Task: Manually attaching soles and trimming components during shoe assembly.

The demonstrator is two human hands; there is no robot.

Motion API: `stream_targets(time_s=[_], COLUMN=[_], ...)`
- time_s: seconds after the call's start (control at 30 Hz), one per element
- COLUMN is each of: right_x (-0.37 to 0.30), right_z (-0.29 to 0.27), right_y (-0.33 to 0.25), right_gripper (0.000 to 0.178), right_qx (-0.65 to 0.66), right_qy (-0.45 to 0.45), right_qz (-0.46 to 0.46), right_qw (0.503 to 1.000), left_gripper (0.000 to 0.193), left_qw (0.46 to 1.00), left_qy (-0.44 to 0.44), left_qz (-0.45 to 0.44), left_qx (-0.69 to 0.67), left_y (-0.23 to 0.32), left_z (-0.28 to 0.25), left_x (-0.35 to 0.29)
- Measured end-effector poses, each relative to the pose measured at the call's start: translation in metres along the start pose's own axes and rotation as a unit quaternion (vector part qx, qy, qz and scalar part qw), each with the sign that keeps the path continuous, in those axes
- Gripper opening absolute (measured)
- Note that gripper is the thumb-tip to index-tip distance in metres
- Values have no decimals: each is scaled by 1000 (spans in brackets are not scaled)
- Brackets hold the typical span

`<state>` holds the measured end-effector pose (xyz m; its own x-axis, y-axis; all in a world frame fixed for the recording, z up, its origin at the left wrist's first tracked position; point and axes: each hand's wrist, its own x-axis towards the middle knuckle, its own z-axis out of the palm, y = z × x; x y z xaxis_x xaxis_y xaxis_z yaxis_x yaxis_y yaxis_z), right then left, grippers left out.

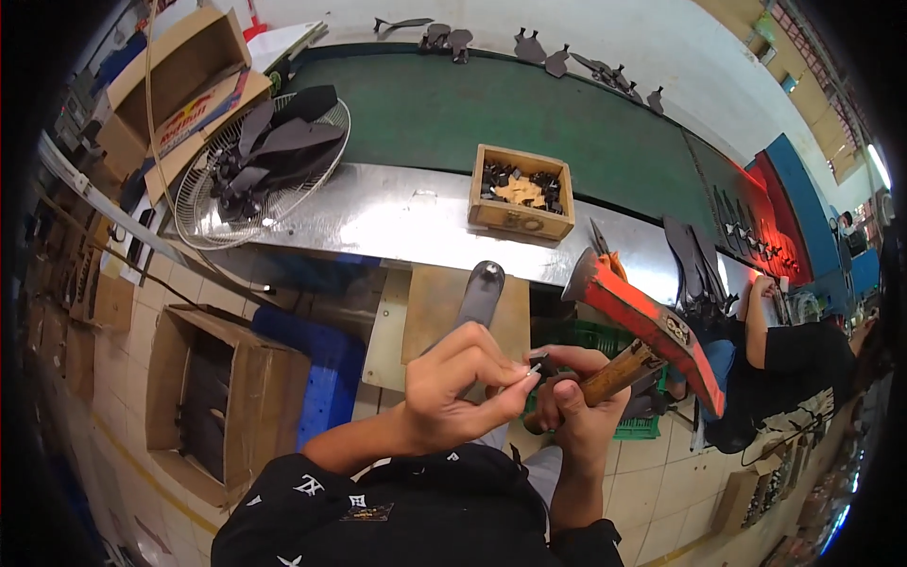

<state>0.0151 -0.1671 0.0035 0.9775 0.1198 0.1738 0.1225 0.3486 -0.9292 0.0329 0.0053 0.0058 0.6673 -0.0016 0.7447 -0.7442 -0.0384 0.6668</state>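
Note:
My left hand (465, 386) is closed in a pinch, with a small shiny metal piece (534, 369) between thumb and fingertips. My right hand (588, 402) wraps round the wooden handle of a hammer (652, 326), whose worn orange head points up and to the right. Between its thumb and forefinger sits a small black part (543, 363), close against the metal piece; whether the two touch I cannot tell. Just beyond my left hand, a dark grey piece with a rounded end (483, 295) reaches up in front of a brown board (430, 302). My fingers hide its lower part.
A wooden box (522, 224) of small black parts stands on the metal bench edge, beside orange-handled pliers (607, 253). A wire basket (186, 213) at left holds dark flat pieces. Behind lies a green belt (416, 109). Another person (789, 373) works at right. A cardboard carton (274, 416) stands lower left.

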Motion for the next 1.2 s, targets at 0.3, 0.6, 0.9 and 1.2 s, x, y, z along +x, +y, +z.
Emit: stream_targets(time_s=[0.3,0.6,0.9,1.2], right_x=[13,71,72,73], right_z=[-1,-34,-26,-31], right_y=[17,78,85,91], right_gripper=[15,17,20,21], right_qx=[-28,-225,-246,-297], right_qy=[56,33,-20,-87], right_qz=[2,27,105,-18], right_qw=[998,973,963,951], left_gripper=[17,24,34,30], left_qw=[987,969,961,969], left_qy=[-82,-139,-117,-106], left_qz=[-138,-187,-193,-188], left_qx=[16,82,158,120], left_y=[-40,-170,-146,-152], left_z=[-14,-15,-26,-23], left_x=[-9,-11,-49,-52])
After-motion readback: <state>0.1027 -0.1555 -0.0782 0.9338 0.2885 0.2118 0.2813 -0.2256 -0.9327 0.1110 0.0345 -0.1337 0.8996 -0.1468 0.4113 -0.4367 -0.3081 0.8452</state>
